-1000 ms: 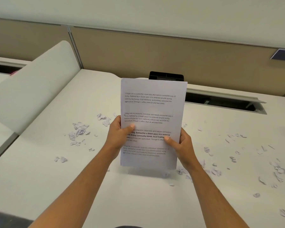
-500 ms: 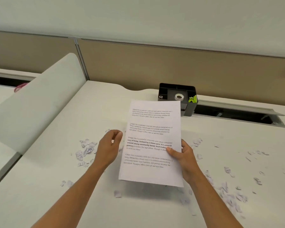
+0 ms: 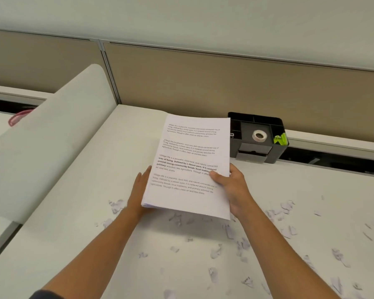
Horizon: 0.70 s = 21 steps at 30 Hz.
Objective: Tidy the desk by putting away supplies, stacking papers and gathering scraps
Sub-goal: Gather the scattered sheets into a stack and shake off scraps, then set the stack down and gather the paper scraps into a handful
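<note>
Head camera view: the right hand gripped a stack of papers at its right edge, thumb pinched on top of the printed page and fingers curled beneath, apparently carrying the weight. The left hand lay flat with straight fingers against the stack's left edge, gripping nothing and seemingly steadying and squaring the sheets. The stack hung tilted just above the desk, its far right corner beside the black organizer, which stood against the back partition. That position suggested the pile was about to be set down just left of the organizer, clear of the mess. Inside the organizer sat a roll of tape in the middle compartment and a green clip at its right end, so some supplies appeared already put away. Torn paper scraps were scattered across the desk nearer the person than the organizer, mostly to its right and below the stack, not yet gathered.
</note>
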Each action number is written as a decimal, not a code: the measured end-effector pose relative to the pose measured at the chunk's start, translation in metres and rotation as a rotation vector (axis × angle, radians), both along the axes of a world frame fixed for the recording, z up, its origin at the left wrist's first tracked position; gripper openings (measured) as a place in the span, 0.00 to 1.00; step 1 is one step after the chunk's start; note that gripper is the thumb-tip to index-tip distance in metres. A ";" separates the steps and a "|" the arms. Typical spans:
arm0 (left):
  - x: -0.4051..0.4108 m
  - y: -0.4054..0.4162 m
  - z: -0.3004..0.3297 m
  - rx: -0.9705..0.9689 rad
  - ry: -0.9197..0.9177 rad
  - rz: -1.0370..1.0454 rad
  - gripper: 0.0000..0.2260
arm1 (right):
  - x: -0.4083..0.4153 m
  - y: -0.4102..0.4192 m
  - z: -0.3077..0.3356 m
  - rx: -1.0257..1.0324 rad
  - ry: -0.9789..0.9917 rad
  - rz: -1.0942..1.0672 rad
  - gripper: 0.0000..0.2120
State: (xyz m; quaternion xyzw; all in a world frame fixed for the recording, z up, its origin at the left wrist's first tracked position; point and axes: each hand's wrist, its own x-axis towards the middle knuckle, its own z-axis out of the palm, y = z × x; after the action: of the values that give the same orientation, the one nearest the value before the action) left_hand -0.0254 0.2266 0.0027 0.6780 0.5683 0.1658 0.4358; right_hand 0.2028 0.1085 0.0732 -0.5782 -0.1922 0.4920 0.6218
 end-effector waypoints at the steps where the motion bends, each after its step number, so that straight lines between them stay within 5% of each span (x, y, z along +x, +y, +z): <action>1: 0.000 0.000 -0.006 -0.188 -0.050 0.070 0.48 | 0.000 0.013 -0.001 -0.010 0.002 0.001 0.17; 3: 0.004 0.006 -0.016 -0.230 0.027 0.017 0.50 | 0.001 0.041 -0.004 -0.030 0.007 -0.001 0.17; 6: 0.017 0.000 -0.001 0.252 0.118 -0.200 0.24 | 0.004 0.081 -0.011 -0.057 0.010 0.000 0.17; 9: 0.018 0.008 -0.011 0.567 0.395 -0.393 0.31 | 0.009 0.117 -0.020 -0.067 0.010 -0.007 0.17; 21: 0.018 0.014 -0.028 0.526 0.454 -0.408 0.35 | 0.029 0.187 -0.052 -0.197 -0.101 -0.036 0.17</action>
State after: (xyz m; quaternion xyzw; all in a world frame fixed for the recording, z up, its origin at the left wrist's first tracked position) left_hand -0.0071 0.2406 -0.0254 0.8848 0.4418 0.0617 0.1347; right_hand 0.2318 0.2959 0.0213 -0.6641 -0.1636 0.4674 0.5602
